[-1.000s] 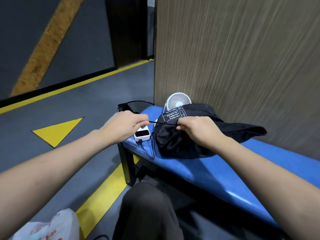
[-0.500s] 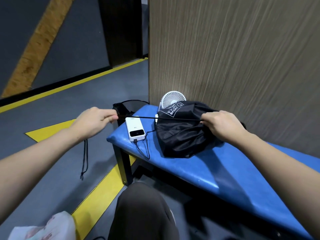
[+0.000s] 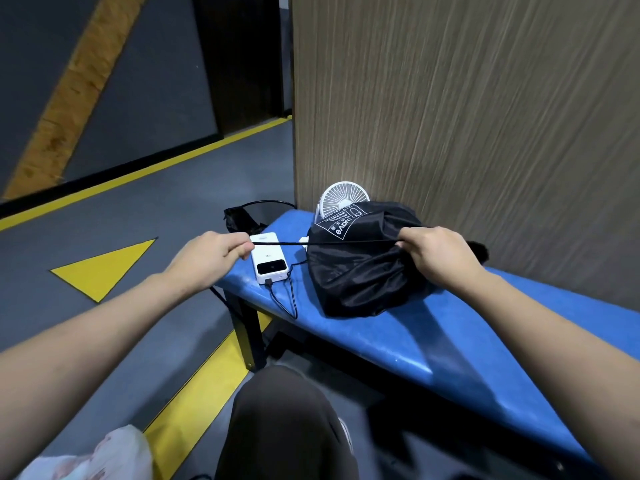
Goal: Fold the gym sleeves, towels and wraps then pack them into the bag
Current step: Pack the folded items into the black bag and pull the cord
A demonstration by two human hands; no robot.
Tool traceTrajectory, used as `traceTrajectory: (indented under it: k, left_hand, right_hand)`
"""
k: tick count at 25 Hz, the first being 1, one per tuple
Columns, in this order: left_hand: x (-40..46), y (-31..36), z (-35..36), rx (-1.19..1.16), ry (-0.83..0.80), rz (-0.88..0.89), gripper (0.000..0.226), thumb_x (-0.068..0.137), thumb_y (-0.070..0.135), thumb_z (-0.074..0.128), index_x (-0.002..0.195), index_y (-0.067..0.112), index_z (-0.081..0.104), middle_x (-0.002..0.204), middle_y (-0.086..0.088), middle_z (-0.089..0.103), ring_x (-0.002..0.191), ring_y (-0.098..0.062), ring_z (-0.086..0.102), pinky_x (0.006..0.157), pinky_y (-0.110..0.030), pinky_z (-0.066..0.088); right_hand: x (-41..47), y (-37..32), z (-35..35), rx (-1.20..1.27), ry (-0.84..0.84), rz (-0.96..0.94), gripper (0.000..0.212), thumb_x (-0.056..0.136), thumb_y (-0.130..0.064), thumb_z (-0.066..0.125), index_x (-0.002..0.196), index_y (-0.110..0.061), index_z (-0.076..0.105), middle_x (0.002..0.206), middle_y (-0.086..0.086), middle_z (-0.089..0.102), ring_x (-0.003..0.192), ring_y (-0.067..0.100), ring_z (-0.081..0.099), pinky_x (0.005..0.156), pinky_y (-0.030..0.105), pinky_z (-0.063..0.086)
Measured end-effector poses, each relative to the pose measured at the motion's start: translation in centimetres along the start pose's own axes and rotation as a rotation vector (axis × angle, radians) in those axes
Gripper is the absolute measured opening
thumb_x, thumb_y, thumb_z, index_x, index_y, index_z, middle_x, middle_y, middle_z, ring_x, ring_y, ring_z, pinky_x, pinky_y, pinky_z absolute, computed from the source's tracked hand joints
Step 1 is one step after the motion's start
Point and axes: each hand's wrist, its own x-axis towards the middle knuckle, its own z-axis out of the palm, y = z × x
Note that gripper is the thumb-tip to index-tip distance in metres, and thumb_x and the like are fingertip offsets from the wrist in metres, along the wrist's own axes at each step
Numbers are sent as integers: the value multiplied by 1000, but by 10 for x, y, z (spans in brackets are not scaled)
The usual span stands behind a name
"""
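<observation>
Two hands had drawn a black cord tight across a bag on a blue surface.

Over the last second the left hand [image 3: 211, 255] pulled the cord [image 3: 332, 242] out leftward while the right hand [image 3: 437, 252] pinched the bag [image 3: 360, 271] at its mouth; the mouth looked cinched, suggesting packing was done.

A gym or sports hall is suggested. A blue padded bench [image 3: 433, 334] is set against a wood-grain panel [image 3: 467, 98] at 1 o'clock, and grey rubber-like flooring [image 3: 166, 209] marked with yellow lines [image 3: 138, 174] and a yellow triangle [image 3: 104, 268] is seen from 9 to 11 o'clock.
</observation>
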Motion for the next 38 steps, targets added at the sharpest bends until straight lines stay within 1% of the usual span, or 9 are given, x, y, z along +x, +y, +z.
traceTrajectory:
  k: [5,8,12,17,19,22,25,30,38]
  left_hand:
    - [0,12,2,-34,-45,-23,27,101,40,45,82,30,60,61,11,55,63,-16,55,55,-29,36]
    - [2,28,10,-75,-152,-4,22,97,45,52,102,29,66,94,10,65,95,-15,60,80,-35,49]
    - [9,104,24,-206,-50,247,38,95,45,58,126,24,56,118,6,55,117,-14,47,98,-31,40]
    - [38,197,34,-347,-24,312,23,94,37,63,103,17,56,104,4,59,100,-14,49,87,-29,39]
    - [47,205,36,-418,-80,263,20,92,34,66,92,17,55,90,0,64,85,-17,55,78,-31,44]
    - [49,201,36,-404,-169,281,23,94,37,63,84,18,54,72,5,59,68,-11,50,60,-18,36]
    - [48,198,34,-283,-192,362,26,99,40,54,84,19,53,70,7,56,72,-15,52,62,-25,35]
    - [49,192,25,95,-22,477,26,103,43,39,93,23,51,78,-8,64,76,-32,60,65,-41,49]
    - [38,150,11,236,1,390,23,100,38,32,100,29,54,74,2,64,76,-31,62,57,-34,36]
  right_hand:
    - [1,-5,3,22,-5,-2,21,100,-31,50,86,-16,54,83,5,69,80,38,61,62,34,28]
    - [2,-13,1,32,2,-24,22,100,-31,50,86,-15,53,84,8,69,81,38,61,62,35,31]
    - [3,-23,-5,13,-27,-70,23,100,-33,48,90,-14,56,88,7,70,84,37,63,64,40,40]
    - [-5,-24,-13,10,-58,-75,17,100,-25,48,92,-12,57,87,8,68,81,38,61,62,36,28]
    - [-11,-19,-16,14,-62,-65,15,99,-20,48,90,-11,56,82,8,65,76,38,58,61,34,26]
    - [-16,-15,-16,20,-67,-80,15,98,-20,48,89,-11,57,79,7,63,74,37,57,60,35,27]
    - [-16,-14,-12,16,-38,-122,20,100,-26,50,88,-11,57,81,8,67,73,37,59,60,39,38]
    - [-13,-11,-12,10,68,-233,34,97,-37,38,72,-15,47,67,7,63,58,37,58,55,39,45]
    - [-25,12,-10,-85,67,-202,32,92,-33,31,72,-18,52,64,1,61,60,33,59,57,33,38]
